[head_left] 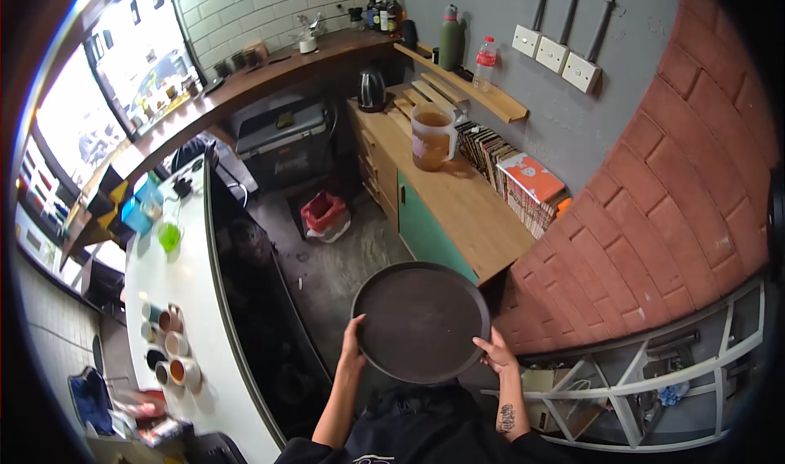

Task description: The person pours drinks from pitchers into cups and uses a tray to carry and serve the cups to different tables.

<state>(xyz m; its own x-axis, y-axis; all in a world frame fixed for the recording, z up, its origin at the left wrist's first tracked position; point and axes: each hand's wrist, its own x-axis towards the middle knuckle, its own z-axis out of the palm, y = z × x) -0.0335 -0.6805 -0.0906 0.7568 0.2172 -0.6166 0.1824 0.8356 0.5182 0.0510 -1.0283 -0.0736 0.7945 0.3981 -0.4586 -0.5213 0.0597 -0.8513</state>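
A round dark serving tray [421,321] is held out in front of my body, its bare upper face toward me. My left hand [352,341] grips the tray's left rim, fingers going under the edge. On the opposite rim my right hand [495,352] is closed, with the thumb on top and the other fingers partly hidden beneath. Beyond the tray stands a wooden cabinet [458,210] with a green door. On its top is a large clear pitcher [432,141] of amber liquid.
Several mugs [176,345] stand on the white counter [188,284] at left, with a green cup [168,236] farther along. A red-lined bin [325,215] sits on the floor. A black kettle [371,90] and a row of books [507,174] are on the cabinet. White railing [638,394] runs at lower right.
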